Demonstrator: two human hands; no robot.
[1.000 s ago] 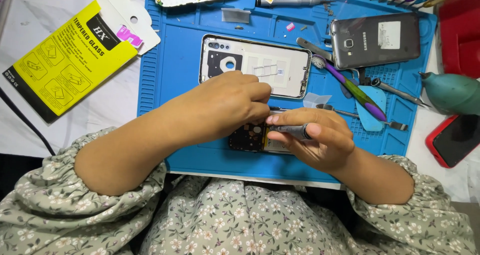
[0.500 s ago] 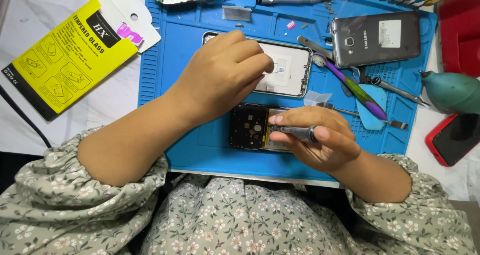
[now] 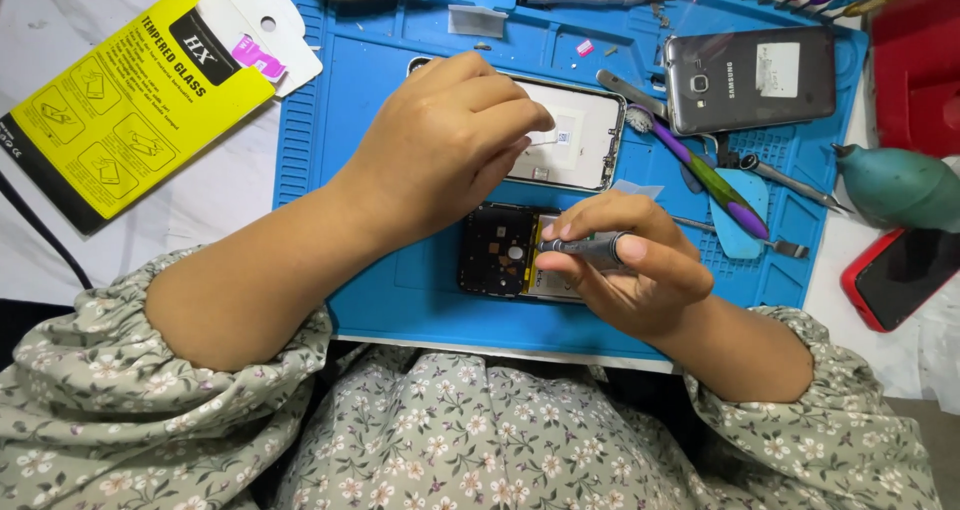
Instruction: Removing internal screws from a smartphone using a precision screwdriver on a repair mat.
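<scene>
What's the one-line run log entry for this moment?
left hand: over white phone frame | right hand: holding screwdriver on opened phone | surface: blue mat

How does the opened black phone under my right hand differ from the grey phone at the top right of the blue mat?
The opened black phone has its back off, showing dark inner parts; the grey phone is closed, its back cover on. The black one lies near the mat's front edge, partly under the right hand and its small screwdriver; the grey one lies untouched at the far corner. Both rest flat on the blue mat.
</scene>
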